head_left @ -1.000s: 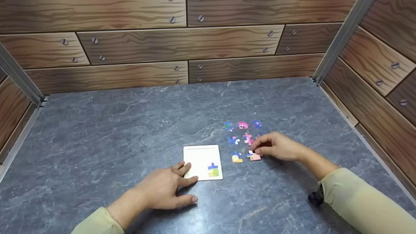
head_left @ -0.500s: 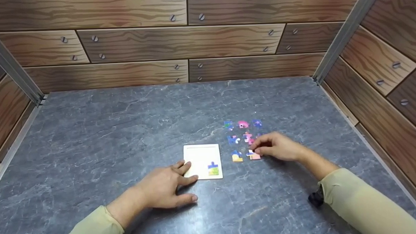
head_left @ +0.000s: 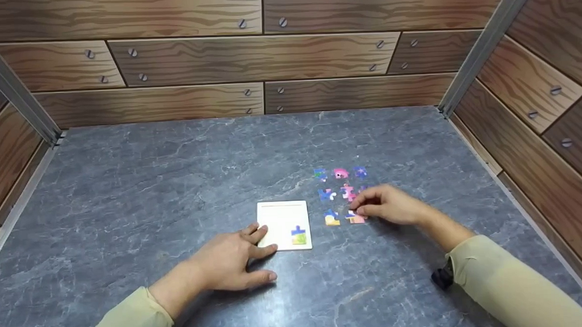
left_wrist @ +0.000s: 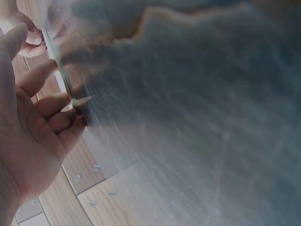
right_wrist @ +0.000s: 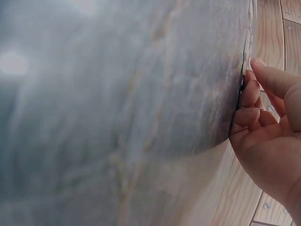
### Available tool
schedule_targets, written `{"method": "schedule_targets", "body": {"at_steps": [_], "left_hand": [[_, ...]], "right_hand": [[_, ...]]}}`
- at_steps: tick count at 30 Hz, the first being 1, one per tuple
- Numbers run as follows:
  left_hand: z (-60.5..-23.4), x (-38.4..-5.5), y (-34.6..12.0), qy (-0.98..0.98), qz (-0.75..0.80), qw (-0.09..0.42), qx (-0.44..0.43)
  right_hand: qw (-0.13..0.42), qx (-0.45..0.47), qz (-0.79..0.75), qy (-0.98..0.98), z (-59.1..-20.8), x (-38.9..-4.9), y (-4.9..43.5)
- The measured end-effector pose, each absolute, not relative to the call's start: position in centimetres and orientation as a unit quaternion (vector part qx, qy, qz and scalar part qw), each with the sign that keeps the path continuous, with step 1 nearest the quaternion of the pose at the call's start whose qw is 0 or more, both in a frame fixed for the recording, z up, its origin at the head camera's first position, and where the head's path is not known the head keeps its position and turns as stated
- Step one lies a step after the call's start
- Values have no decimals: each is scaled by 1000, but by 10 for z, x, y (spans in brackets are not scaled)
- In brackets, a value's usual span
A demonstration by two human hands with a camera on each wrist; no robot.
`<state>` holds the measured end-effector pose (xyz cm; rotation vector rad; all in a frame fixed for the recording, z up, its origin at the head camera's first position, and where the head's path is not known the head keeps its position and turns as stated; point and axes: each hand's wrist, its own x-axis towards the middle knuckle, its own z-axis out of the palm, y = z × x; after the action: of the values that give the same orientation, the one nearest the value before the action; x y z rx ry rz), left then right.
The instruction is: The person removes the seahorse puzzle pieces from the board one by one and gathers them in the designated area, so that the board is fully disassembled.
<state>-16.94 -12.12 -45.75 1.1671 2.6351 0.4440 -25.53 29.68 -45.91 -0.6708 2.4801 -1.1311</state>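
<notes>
A small white puzzle board (head_left: 281, 217) lies flat on the table, with one blue, yellow and green puzzle piece (head_left: 298, 237) in its lower right corner. My left hand (head_left: 229, 262) rests at the board's left side, fingers spread, with fingertips on its edge. In the left wrist view the left hand's fingers (left_wrist: 56, 101) touch the thin side of the board (left_wrist: 65, 77). My right hand (head_left: 391, 206) pinches at the top of a pink and white puzzle piece (head_left: 357, 220) with thumb and index finger. In the right wrist view the thumb (right_wrist: 270, 75) is right at that piece's edge.
Several more puzzle pieces (head_left: 340, 173) lie in rows right of the board, one partly hidden behind the right hand. An orange and blue piece (head_left: 331, 218) lies beside the pinched one. Wood-patterned walls (head_left: 253, 58) enclose the grey marbled table (head_left: 175, 172).
The head view has tilted very slightly, shifting the scene a few pixels. Both hands, the board and the puzzle pieces otherwise stay where they were.
</notes>
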Motion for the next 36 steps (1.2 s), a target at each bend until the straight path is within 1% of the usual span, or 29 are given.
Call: {"method": "schedule_targets", "body": {"at_steps": [9,19,23,29,36], "left_hand": [[-457,-169,-121,899,148,120,396],[-456,-168,-120,903,138,113,392],[-457,-167,-120,903,133,100,397],[-459,-162,-120,904,97,77,410],[-457,-162,-119,902,83,65,418]], "right_hand": [[161,-244,-400,869,-460,-255,299],[159,-240,-408,866,-455,-253,296],[148,-248,-411,865,-450,-251,291],[131,-261,-387,874,-438,-244,274],[111,-289,-389,868,-431,-236,245]]}}
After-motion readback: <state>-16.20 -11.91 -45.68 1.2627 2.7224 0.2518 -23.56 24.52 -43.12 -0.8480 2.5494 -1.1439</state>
